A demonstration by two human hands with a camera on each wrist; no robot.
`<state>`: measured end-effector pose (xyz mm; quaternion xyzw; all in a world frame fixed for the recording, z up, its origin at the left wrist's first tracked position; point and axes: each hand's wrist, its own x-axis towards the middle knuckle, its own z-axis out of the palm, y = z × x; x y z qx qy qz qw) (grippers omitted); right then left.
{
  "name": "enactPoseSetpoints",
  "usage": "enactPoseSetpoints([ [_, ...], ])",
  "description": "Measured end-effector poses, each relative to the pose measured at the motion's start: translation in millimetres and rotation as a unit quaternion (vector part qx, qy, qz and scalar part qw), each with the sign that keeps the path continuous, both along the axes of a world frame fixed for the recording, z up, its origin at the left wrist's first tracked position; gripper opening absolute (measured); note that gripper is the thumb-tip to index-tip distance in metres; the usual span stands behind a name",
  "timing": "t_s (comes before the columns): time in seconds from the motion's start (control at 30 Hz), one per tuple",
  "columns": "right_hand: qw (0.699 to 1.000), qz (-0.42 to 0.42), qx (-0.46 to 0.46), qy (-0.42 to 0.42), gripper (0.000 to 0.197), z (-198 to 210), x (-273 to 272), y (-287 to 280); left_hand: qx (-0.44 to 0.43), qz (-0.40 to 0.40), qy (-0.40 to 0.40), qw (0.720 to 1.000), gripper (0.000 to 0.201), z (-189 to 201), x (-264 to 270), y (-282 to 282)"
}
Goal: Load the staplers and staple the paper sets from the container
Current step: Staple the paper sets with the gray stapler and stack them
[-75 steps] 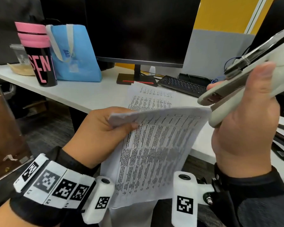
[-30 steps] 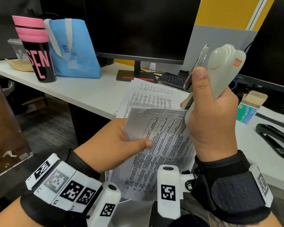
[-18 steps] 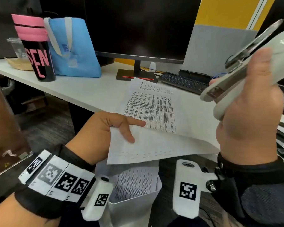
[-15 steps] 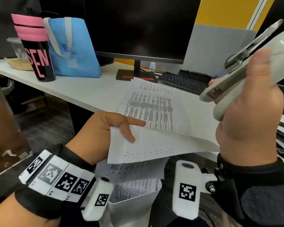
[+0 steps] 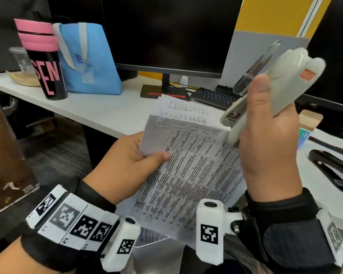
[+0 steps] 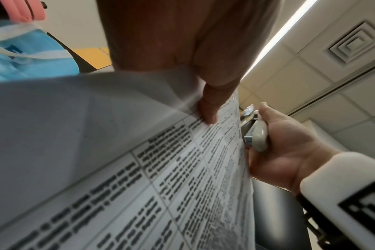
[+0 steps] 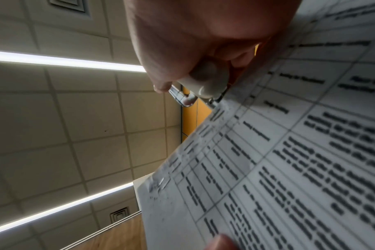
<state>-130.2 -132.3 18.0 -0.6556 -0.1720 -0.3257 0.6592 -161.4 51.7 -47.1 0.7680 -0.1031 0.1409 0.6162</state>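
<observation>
My left hand (image 5: 125, 167) pinches the paper set (image 5: 188, 175) upright above the desk (image 5: 99, 109) edge so its top corner meets the cream stapler (image 5: 269, 91) my right hand (image 5: 269, 155) grips, mouth lined up to staple.

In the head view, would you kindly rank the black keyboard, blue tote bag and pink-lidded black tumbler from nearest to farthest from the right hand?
From the right hand:
1. Black keyboard, just behind-left on the desk.
2. Blue tote bag, far left.
3. Pink-lidded black tumbler, leftmost.
</observation>
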Motion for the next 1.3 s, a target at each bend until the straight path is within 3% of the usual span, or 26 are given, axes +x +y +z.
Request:
enactPoseSetpoints([
  [0.17,0.998,0.007,-0.039,0.056,0.052,-5,-1,3,-0.005,0.001,0.003,1.000,0.023,2,-1,-3],
  [0.5,0.999,-0.008,-0.022,0.030,0.056,-11,3,8,-0.008,-0.016,-0.009,1.000,0.023,4,-3,-9],
  [0.67,0.999,0.006,-0.027,0.016,0.032,-11,5,4,-0.012,-0.047,0.006,0.999,0.024,3,-3,-9],
  [0.87,0.998,0.011,-0.057,0.003,0.024,-13,6,3,0.024,-0.079,0.042,0.996,0.033,3,-3,-9],
  [1.2,0.998,0.038,-0.043,0.028,0.034,-8,7,-1,0.027,-0.058,0.022,0.998,0.019,6,-5,-9],
  [1.27,0.997,0.072,-0.001,0.038,0.042,-4,9,-6,0.014,-0.050,-0.005,0.999,0.010,6,-4,-8],
  [1.3,0.995,0.086,0.040,0.037,0.043,-1,10,-10,-0.020,-0.057,-0.009,0.998,0.014,5,-3,-7],
])
